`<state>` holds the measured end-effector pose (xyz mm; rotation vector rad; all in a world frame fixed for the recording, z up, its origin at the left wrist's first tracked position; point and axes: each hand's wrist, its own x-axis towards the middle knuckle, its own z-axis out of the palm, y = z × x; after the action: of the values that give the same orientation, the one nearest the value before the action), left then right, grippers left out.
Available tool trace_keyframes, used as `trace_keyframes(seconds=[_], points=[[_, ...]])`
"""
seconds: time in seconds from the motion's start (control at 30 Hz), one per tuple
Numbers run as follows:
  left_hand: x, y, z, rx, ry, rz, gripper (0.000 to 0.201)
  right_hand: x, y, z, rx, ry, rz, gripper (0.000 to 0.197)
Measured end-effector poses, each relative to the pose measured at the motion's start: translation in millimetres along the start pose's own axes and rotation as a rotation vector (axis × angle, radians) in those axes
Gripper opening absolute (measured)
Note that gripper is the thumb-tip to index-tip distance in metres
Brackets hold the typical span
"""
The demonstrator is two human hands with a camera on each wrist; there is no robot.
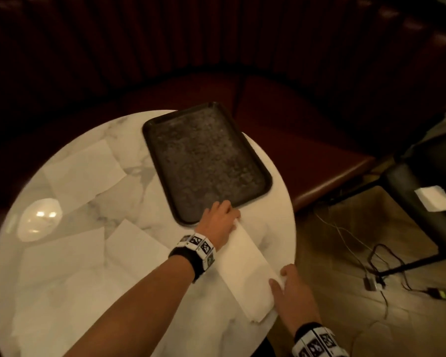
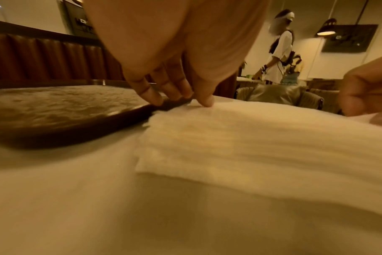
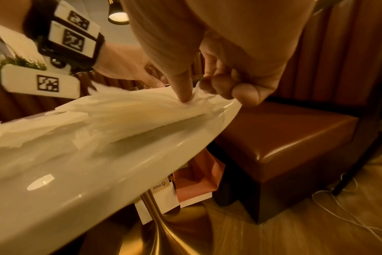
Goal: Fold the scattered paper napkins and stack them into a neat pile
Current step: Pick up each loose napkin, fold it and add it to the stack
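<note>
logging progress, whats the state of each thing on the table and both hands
folded napkin: folded into a strip, lying flat, held at both ends
left hand: fingertips press the far end by the tray
right hand: pinches the near end
loose napkins: unfolded, scattered
tray: bare, nothing stacked on it
table: glossy marble
</note>
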<state>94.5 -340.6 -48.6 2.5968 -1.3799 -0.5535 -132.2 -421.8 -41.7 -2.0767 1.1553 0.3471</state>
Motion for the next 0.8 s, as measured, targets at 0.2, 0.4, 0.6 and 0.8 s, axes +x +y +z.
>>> trace_keyframes(seconds=[0.2, 0.4, 0.6, 0.8], points=[[-115.3, -55.5, -13.0, -0.215, 0.315, -0.327, 0.039, 0.2, -7.9, -4.3, -0.192, 0.313, -0.178, 0.050], [-274.3, -127.6, 17.7, -0.221, 0.346, -0.860, 0.041, -27.8, -107.8, 32.7, -0.012, -0.016, -0.545, 0.023], [-339.9, -128.7, 44.0, -0.311, 0.154, -0.959, 0.057, -27.3, -219.7, 133.7, -0.178, -0.351, -0.729, 0.019], [-340.1, -124.3, 59.2, -0.343, 0.145, -0.978, 0.057, -13.3, -292.1, 212.3, -0.386, -0.341, -0.707, 0.036]])
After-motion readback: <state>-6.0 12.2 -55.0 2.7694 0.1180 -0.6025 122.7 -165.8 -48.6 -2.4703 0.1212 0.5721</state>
